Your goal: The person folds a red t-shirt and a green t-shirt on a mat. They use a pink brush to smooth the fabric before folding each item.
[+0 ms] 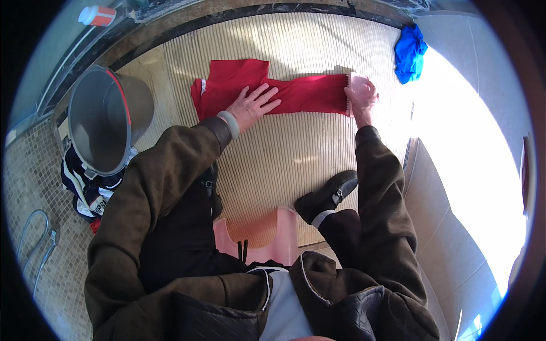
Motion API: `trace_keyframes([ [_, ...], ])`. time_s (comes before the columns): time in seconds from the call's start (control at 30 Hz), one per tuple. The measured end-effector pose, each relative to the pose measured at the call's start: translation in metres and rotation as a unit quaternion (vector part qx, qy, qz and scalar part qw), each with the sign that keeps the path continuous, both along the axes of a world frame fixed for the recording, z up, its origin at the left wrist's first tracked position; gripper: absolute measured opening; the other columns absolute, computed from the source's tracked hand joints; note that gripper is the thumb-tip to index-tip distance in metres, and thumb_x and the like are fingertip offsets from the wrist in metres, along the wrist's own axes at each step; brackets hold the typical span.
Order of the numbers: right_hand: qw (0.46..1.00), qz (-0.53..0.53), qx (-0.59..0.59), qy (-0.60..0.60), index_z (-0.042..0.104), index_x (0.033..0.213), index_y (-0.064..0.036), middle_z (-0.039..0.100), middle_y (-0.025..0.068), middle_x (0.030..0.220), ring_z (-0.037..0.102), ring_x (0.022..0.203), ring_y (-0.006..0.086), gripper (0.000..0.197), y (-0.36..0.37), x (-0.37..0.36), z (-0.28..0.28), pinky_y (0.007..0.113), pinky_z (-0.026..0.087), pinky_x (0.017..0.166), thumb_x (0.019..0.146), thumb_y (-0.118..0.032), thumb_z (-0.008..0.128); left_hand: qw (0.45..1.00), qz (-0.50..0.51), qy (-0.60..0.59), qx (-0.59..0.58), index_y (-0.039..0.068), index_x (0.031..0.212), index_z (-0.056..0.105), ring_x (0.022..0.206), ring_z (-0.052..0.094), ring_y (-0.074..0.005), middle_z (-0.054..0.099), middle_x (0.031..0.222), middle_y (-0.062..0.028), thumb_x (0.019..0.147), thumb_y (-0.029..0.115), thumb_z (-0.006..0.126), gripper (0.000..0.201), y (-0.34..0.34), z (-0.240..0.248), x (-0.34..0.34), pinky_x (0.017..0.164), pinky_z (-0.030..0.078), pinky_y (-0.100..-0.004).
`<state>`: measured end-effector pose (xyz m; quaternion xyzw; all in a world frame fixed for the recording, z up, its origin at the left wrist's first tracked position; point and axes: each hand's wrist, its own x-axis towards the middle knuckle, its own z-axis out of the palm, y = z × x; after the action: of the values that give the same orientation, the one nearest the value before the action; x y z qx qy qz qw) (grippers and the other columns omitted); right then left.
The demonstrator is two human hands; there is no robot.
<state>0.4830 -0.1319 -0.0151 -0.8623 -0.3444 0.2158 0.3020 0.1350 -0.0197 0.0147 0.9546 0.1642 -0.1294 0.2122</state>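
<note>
Head view showed the red garment [273, 91] spread flat on the ribbed washboard [296, 153] in front of me, near its far end. Its long axis ran across my body, left to right, with the wider bunched part toward my left and the narrower straight end pointing right, where a pale trimmed edge marked the end.

My left hand [253, 105] lay palm down on the cloth just left of the middle, fingers fully spread and stretched toward the right, pressing the fabric flat rather than gripping it. My right hand [361, 94] sat at the right end of the garment, fingers curled over that edge; it seemed to pinch the cloth there, though bright sunlight washed the spot out and I could not tell how firm the hold was.

My brown jacket sleeves reached forward to both hands. My black shoe [327, 196] rested on the board, well back from the garment, beside a pink stool [281, 238]. A grey bucket [102, 122] stood to my left over a pile of dark clothes [85, 187], and a blue cloth [409, 54] lay crumpled at the far right.
</note>
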Motion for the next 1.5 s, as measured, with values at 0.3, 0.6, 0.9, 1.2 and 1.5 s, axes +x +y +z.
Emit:
trace_keyframes([
  [0.3, 0.979, -0.134, -0.061, 0.141, 0.035, 0.129, 0.0104, 0.055, 0.0209, 0.11, 0.059, 0.103, 0.0284, 0.095, -0.007, -0.023, 0.013, 0.039, 0.056, 0.077, 0.065, -0.036, 0.088, 0.991, 0.128, 0.029, -0.014, 0.036, 0.15, 0.032, 0.148, 0.008, -0.0388, 0.006, 0.162, -0.0089, 0.08, 0.019, 0.073, 0.082, 0.012, 0.018, -0.023, 0.1, 0.021, -0.0796],
  [0.6, 0.998, -0.036, -0.015, -0.049, 0.047, 0.113, 0.0085, 0.06, 0.0204, 0.102, 0.062, 0.091, 0.0287, 0.082, 0.051, -0.042, 0.013, 0.041, 0.054, 0.077, 0.06, -0.037, 0.09, 0.992, 0.085, 0.038, 0.081, 0.021, 0.153, 0.026, 0.138, 0.03, -0.0493, 0.026, 0.153, -0.0258, 0.089, 0.012, 0.054, 0.071, 0.039, -0.011, -0.052, 0.092, 0.042, -0.0717],
  [0.9, 0.999, 0.022, -0.028, -0.031, 0.06, 0.103, 0.0068, 0.069, 0.0162, 0.091, 0.068, 0.075, 0.0219, 0.068, 0.128, -0.02, 0.072, 0.035, 0.057, 0.068, 0.061, -0.036, 0.09, 0.969, 0.139, -0.031, 0.203, 0.01, 0.146, 0.039, 0.133, 0.042, -0.0393, 0.038, 0.148, -0.0199, 0.087, 0.009, 0.055, 0.061, 0.071, 0.022, -0.057, 0.107, 0.04, -0.0493],
  [1.2, 0.906, 0.311, -0.251, -0.137, 0.044, 0.13, -0.004, 0.053, 0.0183, 0.102, 0.051, 0.1, 0.0357, 0.072, 0.145, -0.165, 0.033, 0.049, 0.044, 0.082, 0.072, -0.035, 0.074, 0.991, 0.031, 0.059, 0.112, 0.011, 0.142, 0.044, 0.143, 0.028, -0.0275, 0.035, 0.153, -0.0105, 0.092, 0.019, 0.054, 0.052, 0.029, 0.008, -0.033, 0.11, 0.026, -0.0623],
  [1.5, 0.968, 0.15, -0.011, -0.203, 0.041, 0.137, -0.0096, 0.056, 0.015, 0.102, 0.052, 0.094, 0.0348, 0.073, 0.068, -0.017, -0.014, 0.053, 0.044, 0.08, 0.077, -0.032, 0.076, 0.998, 0.053, 0.034, 0.024, 0.016, 0.15, 0.032, 0.146, 0.024, -0.0291, 0.027, 0.157, -0.007, 0.088, 0.005, 0.054, 0.067, 0.03, 0.005, -0.023, 0.11, 0.028, -0.0624],
])
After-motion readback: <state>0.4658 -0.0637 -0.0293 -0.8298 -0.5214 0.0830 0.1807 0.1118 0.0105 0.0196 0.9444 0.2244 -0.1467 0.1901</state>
